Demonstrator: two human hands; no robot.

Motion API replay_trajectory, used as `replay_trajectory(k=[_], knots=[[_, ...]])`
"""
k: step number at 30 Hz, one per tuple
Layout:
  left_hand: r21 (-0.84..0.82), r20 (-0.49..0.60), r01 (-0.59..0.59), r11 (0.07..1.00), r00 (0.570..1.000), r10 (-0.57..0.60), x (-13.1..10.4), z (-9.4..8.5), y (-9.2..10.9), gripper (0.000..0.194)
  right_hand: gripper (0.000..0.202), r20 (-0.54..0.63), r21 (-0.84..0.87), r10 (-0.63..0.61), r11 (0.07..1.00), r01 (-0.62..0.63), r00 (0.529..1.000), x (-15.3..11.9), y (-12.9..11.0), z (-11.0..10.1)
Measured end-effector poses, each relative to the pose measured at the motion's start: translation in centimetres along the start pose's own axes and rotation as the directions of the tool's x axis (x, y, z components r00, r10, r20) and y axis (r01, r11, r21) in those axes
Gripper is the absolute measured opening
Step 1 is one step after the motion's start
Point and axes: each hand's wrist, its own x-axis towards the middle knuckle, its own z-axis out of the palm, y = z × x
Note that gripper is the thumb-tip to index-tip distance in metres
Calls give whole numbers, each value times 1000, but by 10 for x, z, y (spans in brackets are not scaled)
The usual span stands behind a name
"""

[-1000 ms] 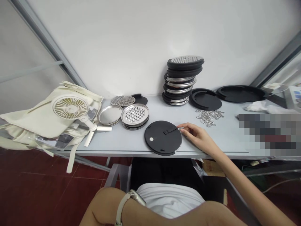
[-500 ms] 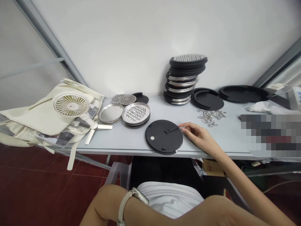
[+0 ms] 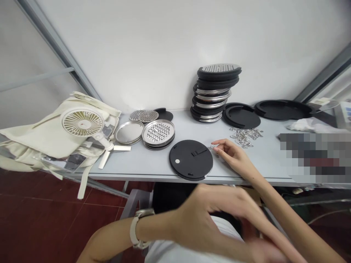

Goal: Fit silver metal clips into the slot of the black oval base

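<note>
Right of the black disc (image 3: 191, 160), the right hand (image 3: 234, 155) pinched a metal piece (image 3: 212, 146). Nearside of the disc, the left hand (image 3: 203, 215) arched, blurred; finger closure indeterminable.

Open tabletop (image 3: 199, 129) between black disc (image 3: 191, 160) and tall stack (image 3: 214, 93); metal clips (image 3: 244, 136) obstruct right side, grater discs (image 3: 158, 132) left.

Cream bag (image 3: 49, 128) occupies the left end of the table (image 3: 145, 164) — white fan (image 3: 83, 123) lies across it. Floor (image 3: 33, 226) at lower left is dark red.
</note>
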Motion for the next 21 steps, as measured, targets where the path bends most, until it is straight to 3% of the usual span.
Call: replay_trajectory(k=[2,5,7,10,15,21], knots=[[196,-227,8,981,973,37,2,-18,-25,14,31,2,14,10,1000,-10,1000,3,-3,-2],[504,-333,105,857,940,80,-16,-30,-61,11,33,9,-18,15,1000,-14,1000,9,-8,-2],[634,-314,163,756,947,59,-31,-33,-80,14,34,9,-60,10,998,-10,1000,14,-10,0],[699,-279,199,687,960,6,-44,-36,-95,25,33,22,-96,1,995,1,1000,20,-7,5],[743,-101,128,657,992,-80,-46,-39,-96,51,31,50,-94,-50,994,55,997,17,-1,12],[778,-101,144,611,989,-104,-48,-34,-97,59,28,81,-170,-50,983,63,995,10,-5,11]])
